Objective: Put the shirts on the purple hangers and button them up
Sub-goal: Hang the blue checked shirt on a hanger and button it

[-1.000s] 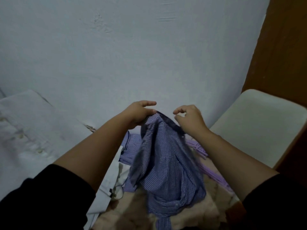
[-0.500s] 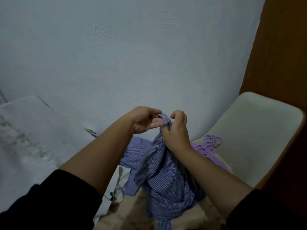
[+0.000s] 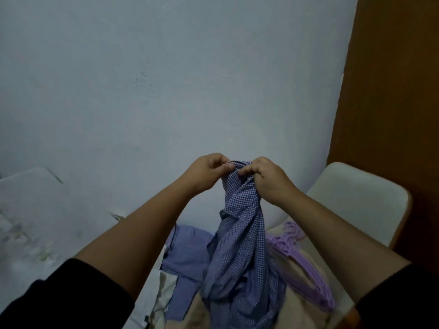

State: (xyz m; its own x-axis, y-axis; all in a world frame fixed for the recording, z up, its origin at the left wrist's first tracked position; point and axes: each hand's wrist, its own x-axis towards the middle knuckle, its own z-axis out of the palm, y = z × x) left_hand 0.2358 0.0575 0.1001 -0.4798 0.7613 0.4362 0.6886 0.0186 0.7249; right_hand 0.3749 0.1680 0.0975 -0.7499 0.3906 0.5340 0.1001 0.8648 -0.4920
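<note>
The lower end of the checked shirt (image 3: 240, 257) is cut off by the bottom edge. Its collar and buttons cannot be made out in the bunched cloth. Right of the checked shirt, the purple hangers (image 3: 306, 276) are partly hidden behind the right forearm; their number cannot be told. Left of it, a plain blue shirt (image 3: 187, 252) is partly covered.

The scene was dimly and evenly lit with a bluish cast, soft detail was seen throughout, and wide-angle bending was noted at the edges.
</note>
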